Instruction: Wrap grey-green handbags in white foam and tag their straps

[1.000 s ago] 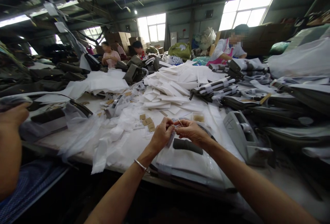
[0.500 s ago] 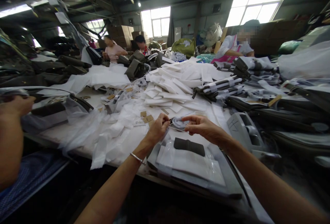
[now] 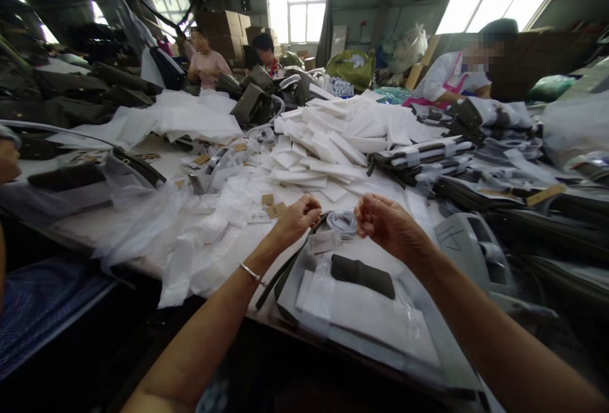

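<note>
Before me lies a dark bag (image 3: 457,356) in clear wrapping, with a white foam sheet (image 3: 352,311) and a dark folded flap (image 3: 362,275) on top. My left hand (image 3: 302,217) is closed at the bag's far left, fingertips at the upper end of a thin dark strap (image 3: 283,273); what they hold is hidden. To the right of a pale wrapped coil (image 3: 341,222), my right hand (image 3: 390,226) is closed with fingers curled; what it pinches is too small to tell. A small clear packet (image 3: 325,242) rests just below the coil.
White foam sheets (image 3: 333,146) are heaped beyond the hands. Crumpled clear film (image 3: 137,222) and brown tags (image 3: 275,210) lie to the left. A grey tape dispenser (image 3: 471,248) and stacked dark bags (image 3: 480,203) stand right. A co-worker's hand (image 3: 7,159) shows far left; other people sit across.
My hands have moved apart, the right one lifting away from the coil. The dark strap now hangs along the bag's left side. The view has tilted downward, and the co-worker's arm at left has drawn back.
</note>
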The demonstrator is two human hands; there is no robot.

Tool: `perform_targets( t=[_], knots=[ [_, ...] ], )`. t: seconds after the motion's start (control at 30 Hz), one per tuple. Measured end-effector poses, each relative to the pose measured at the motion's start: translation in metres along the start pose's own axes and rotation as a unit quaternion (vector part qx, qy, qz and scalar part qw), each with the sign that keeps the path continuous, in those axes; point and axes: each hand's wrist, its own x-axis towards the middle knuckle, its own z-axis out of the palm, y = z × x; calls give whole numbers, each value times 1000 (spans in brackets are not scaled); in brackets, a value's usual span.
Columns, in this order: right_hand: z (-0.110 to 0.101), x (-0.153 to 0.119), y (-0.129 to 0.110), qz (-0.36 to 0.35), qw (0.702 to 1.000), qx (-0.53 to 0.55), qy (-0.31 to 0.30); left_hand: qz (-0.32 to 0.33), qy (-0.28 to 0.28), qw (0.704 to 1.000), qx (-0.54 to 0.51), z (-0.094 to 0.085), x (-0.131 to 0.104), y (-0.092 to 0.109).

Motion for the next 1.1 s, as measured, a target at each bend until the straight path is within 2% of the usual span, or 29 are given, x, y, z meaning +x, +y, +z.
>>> perform_targets(
  t=[0.07, 0.1, 0.2, 0.3, 0.4, 0.53, 0.67, 0.77, 0.93, 1.1],
  knots=[
    [-2, 9, 1, 46, 997, -67, 4, -58, 32, 998, -3, -6, 5, -14],
    [-4, 13, 4, 79, 991, -108, -4, -86, 30, 996, -3, -7, 6, -23],
    [-8, 28, 25, 203, 956, -206, -55, -156, -14, 987, -17, -2, 9, -45],
    [-4, 40, 54, 309, 912, -257, -78, -188, -56, 980, -44, 5, 10, -56],
    [5, 50, 71, 364, 885, -285, -55, -194, -78, 975, -78, 6, 11, -60],
    [11, 62, 77, 386, 882, -263, -64, -172, -92, 976, -101, 2, 11, -63],
    [5, 68, 85, 405, 899, -155, -62, -145, -102, 981, -85, -1, 11, -67],
    [2, 67, 93, 419, 901, -96, -56, -129, -95, 986, -51, -2, 10, -66],
    [3, 64, 100, 440, 893, -72, -58, -53, -41, 997, 45, 1, 8, -59],
    [4, 63, 102, 432, 896, -77, -59, 4, 8, 990, 141, 4, 7, -58]
  ],
)
